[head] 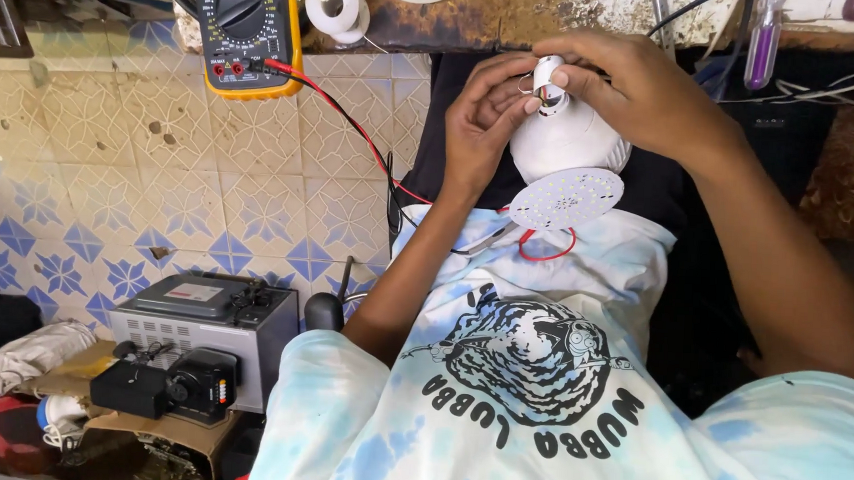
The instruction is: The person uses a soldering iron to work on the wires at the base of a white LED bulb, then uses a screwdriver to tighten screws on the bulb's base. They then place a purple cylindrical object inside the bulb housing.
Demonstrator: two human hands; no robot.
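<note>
Patterned blue-and-cream floor tiles (160, 190) spread below and left of the hands, with a yellow multimeter (244, 30) on the rusty bench edge (475, 17) just left of them. Both hands were together on a white bulb housing (566, 140): the left hand (485, 127) gripped its neck, the right hand (626, 85) pinched the metal base cap (547, 77). Seating that cap looked the step in hand; the next move called for care, as the round LED board (565, 198) dangled below on red wire (542, 250).
</note>
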